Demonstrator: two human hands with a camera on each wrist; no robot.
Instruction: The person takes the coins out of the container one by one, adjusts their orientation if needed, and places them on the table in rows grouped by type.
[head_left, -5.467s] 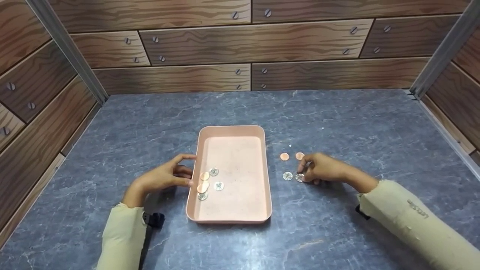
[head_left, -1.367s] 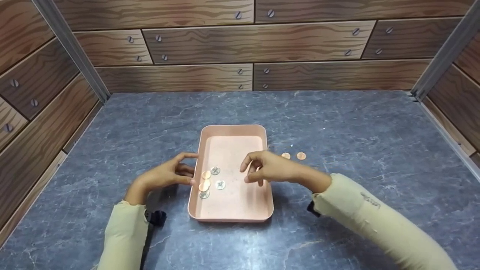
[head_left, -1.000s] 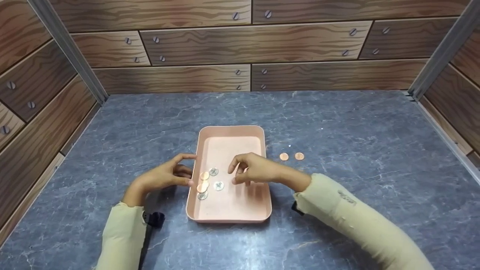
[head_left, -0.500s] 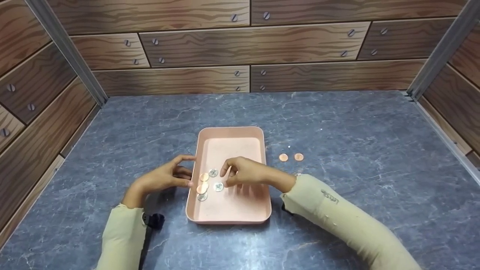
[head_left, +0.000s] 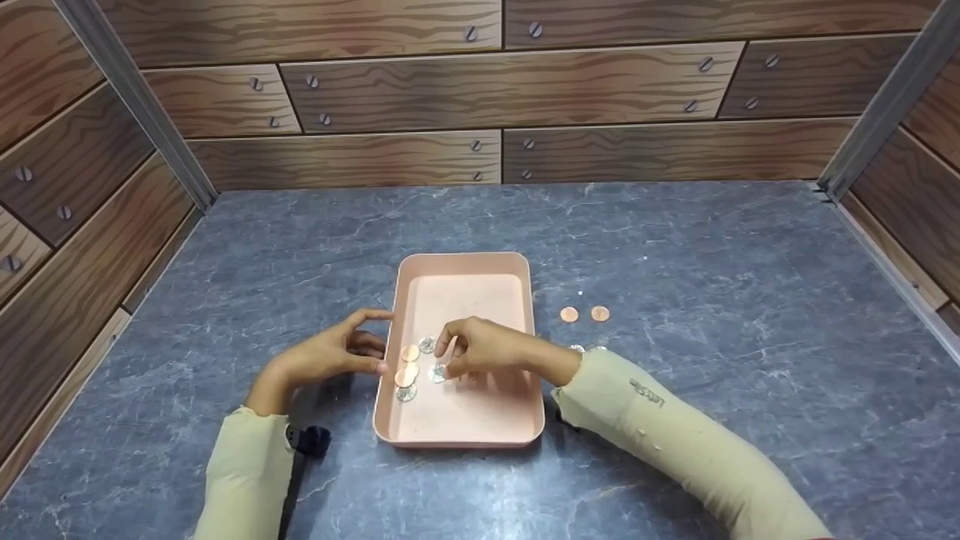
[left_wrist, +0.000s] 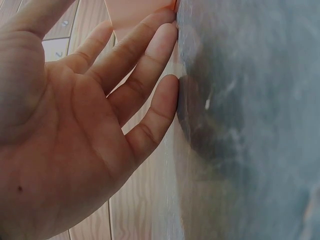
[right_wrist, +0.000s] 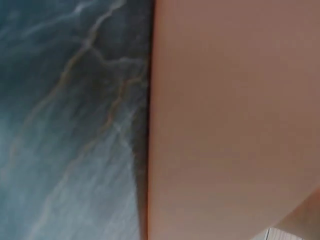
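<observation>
In the head view a pink rectangular tray (head_left: 480,431) holds several coins along its left side. My right hand (head_left: 487,349) is inside the tray, its bent thumb and index finger apart. Its thumb tip overlaps a silver coin (head_left: 436,373) on the tray floor. Another silver coin (head_left: 427,345) lies just left of the index finger, with a copper coin (head_left: 409,353) beside it. My left hand (head_left: 319,356) touches the tray's left wall with index finger and thumb. In the left wrist view, the left hand's other fingers (left_wrist: 162,97) rest lightly curved on the table.
Two copper coins, a nearer one (head_left: 569,315) and a farther one (head_left: 600,313), lie right of the tray. Two silver coins below them are mostly hidden by the right sleeve (head_left: 637,409). Wood-patterned walls (head_left: 480,90) enclose the grey marbled table (head_left: 712,262).
My right hand has moved left from the silver coins on the table, over the tray, and down to a silver coin inside. The left hand has stayed at the tray's wall.
</observation>
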